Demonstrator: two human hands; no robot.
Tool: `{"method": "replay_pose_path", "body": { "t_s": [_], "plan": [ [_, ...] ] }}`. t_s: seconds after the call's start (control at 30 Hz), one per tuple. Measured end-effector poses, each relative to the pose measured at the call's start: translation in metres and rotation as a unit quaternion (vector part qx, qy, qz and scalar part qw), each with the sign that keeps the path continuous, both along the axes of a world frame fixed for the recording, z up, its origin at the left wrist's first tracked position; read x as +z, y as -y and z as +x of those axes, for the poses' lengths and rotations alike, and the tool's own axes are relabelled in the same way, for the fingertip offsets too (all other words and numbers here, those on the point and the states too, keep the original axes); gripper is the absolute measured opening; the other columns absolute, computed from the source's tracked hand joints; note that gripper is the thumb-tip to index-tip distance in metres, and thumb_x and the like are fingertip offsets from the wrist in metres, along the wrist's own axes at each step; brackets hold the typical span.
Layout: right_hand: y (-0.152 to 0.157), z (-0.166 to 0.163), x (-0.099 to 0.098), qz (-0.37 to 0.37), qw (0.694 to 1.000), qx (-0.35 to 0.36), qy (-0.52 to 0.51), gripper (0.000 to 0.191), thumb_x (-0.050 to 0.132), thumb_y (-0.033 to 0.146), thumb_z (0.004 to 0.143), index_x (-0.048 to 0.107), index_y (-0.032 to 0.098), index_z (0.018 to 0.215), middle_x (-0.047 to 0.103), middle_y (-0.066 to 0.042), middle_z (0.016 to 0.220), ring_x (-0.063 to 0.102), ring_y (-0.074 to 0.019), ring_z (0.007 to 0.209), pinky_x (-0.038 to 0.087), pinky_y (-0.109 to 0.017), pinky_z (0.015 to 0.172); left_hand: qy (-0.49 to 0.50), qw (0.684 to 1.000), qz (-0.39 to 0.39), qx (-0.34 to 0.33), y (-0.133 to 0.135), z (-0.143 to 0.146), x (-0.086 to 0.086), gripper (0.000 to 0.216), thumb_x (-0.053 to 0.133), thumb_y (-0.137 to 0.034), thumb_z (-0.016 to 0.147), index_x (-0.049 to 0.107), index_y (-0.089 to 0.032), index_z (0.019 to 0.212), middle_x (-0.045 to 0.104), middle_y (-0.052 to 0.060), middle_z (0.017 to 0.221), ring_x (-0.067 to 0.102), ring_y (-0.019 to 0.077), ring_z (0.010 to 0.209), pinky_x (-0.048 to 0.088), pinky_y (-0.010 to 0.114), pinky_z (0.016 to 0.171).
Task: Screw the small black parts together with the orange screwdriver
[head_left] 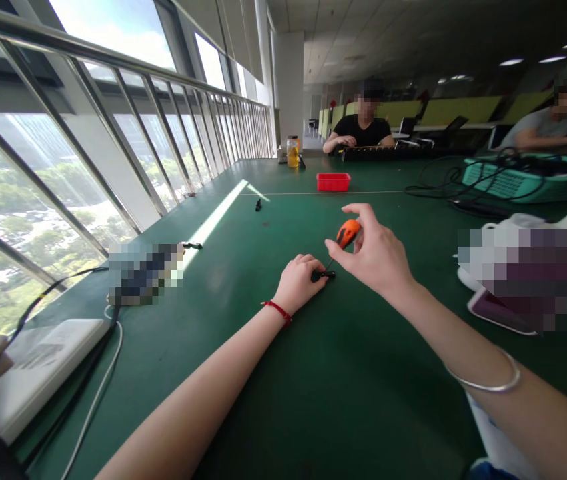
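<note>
My right hand (376,253) grips a small screwdriver with an orange handle (348,233), its thin shaft slanting down to a small black part (324,274) on the green table (283,373). My left hand (299,281) rests on the table with its fingers curled around that black part, pinning it down. A red string bracelet sits on my left wrist and a silver bangle on my right forearm.
A red tray (333,181) stands further back, with a small black piece (258,205) to its left. A yellow jar (292,152) is at the far end, where two people sit. A white device and cables (43,363) lie at left, white items at right.
</note>
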State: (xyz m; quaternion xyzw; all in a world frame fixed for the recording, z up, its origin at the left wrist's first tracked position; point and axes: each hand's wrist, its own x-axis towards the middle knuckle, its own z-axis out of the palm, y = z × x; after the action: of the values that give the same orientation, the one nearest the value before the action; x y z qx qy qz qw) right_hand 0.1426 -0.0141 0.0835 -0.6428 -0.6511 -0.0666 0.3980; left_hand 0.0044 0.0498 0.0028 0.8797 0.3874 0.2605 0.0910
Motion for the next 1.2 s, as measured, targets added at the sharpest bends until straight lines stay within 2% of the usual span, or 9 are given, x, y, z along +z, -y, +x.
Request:
{"method": "replay_pose_path", "body": {
  "t_s": [0.17,0.3,0.4,0.53,0.63,0.8,0.9,1.0,1.2],
  "plan": [
    [0.0015,-0.0008,-0.0007,-0.017,1.000,0.001,0.012,0.026,0.050,0.047,0.078,0.059,0.024,0.086,0.058,0.000,0.060,0.056,-0.0187,0.059,0.032,-0.025,0.050,-0.002,1.000,0.002,0.003,-0.0002,0.0003,-0.0006,0.010,0.058,-0.023,0.076,0.065,-0.020,0.083,0.062,0.003,0.089,0.053,0.0195,0.088,0.046,0.033,0.081],
    [0.0006,-0.0014,-0.0020,0.002,0.999,0.037,-0.008,0.039,0.055,0.037,0.072,0.052,0.024,0.109,0.060,0.001,0.069,0.056,-0.0165,0.059,0.035,-0.024,0.051,-0.007,1.000,0.009,0.003,-0.0004,0.0005,-0.0008,0.010,0.059,-0.023,0.076,0.064,-0.020,0.084,0.062,0.004,0.090,0.053,0.0199,0.088,0.046,0.033,0.080],
    [0.0000,-0.0015,-0.0024,0.012,0.999,0.031,-0.005,0.054,0.058,0.043,0.071,0.045,0.021,0.119,0.062,-0.002,0.077,0.057,-0.0175,0.062,0.034,-0.024,0.049,0.000,1.000,0.010,0.000,-0.0004,0.0004,-0.0011,0.012,0.059,-0.023,0.076,0.065,-0.019,0.085,0.062,0.005,0.091,0.053,0.0202,0.088,0.046,0.033,0.080],
    [0.0004,-0.0018,-0.0029,-0.015,1.000,-0.006,0.016,0.044,0.054,0.055,0.073,0.055,0.023,0.104,0.059,0.000,0.063,0.056,-0.0193,0.058,0.032,-0.025,0.049,0.002,1.000,0.003,-0.004,-0.0002,0.0004,-0.0008,0.011,0.058,-0.021,0.076,0.066,-0.020,0.083,0.062,0.004,0.091,0.053,0.0194,0.089,0.045,0.033,0.083],
    [0.0003,-0.0018,-0.0039,-0.018,1.000,0.014,-0.001,0.031,0.052,0.051,0.076,0.059,0.025,0.091,0.059,0.001,0.061,0.056,-0.0178,0.058,0.033,-0.025,0.051,-0.003,1.000,0.002,-0.002,0.0004,0.0006,0.0001,0.011,0.058,-0.021,0.075,0.066,-0.020,0.083,0.062,0.003,0.091,0.053,0.0192,0.088,0.045,0.032,0.082],
    [-0.0020,-0.0005,-0.0055,0.002,0.998,0.047,-0.029,0.044,0.057,0.035,0.070,0.049,0.023,0.111,0.062,0.000,0.077,0.056,-0.0155,0.058,0.036,-0.025,0.051,-0.008,1.000,0.006,0.005,0.0006,0.0005,0.0006,0.010,0.058,-0.024,0.076,0.064,-0.019,0.083,0.062,0.004,0.089,0.053,0.0200,0.088,0.046,0.032,0.080],
    [-0.0025,-0.0005,-0.0059,0.006,0.999,0.034,-0.022,0.052,0.059,0.042,0.069,0.045,0.022,0.115,0.063,-0.003,0.087,0.057,-0.0170,0.061,0.036,-0.026,0.050,-0.007,1.000,0.008,0.007,0.0001,0.0004,0.0000,0.011,0.058,-0.024,0.076,0.065,-0.019,0.084,0.062,0.005,0.090,0.053,0.0204,0.089,0.046,0.032,0.080],
    [-0.0022,-0.0012,-0.0066,-0.015,1.000,0.009,0.008,0.054,0.054,0.054,0.073,0.046,0.022,0.115,0.063,-0.002,0.075,0.058,-0.0205,0.062,0.033,-0.027,0.048,-0.006,1.000,0.006,0.005,0.0002,0.0006,0.0001,0.011,0.058,-0.024,0.076,0.065,-0.019,0.083,0.062,0.004,0.092,0.053,0.0202,0.090,0.046,0.033,0.082],
    [-0.0020,-0.0016,-0.0085,-0.033,0.998,0.051,-0.016,0.024,0.050,0.046,0.078,0.060,0.024,0.078,0.062,0.000,0.064,0.057,-0.0174,0.060,0.036,-0.026,0.051,-0.011,1.000,0.007,0.004,0.0007,0.0008,0.0003,0.009,0.057,-0.022,0.076,0.064,-0.020,0.081,0.062,0.003,0.089,0.053,0.0192,0.087,0.045,0.032,0.081]
  ]
}}
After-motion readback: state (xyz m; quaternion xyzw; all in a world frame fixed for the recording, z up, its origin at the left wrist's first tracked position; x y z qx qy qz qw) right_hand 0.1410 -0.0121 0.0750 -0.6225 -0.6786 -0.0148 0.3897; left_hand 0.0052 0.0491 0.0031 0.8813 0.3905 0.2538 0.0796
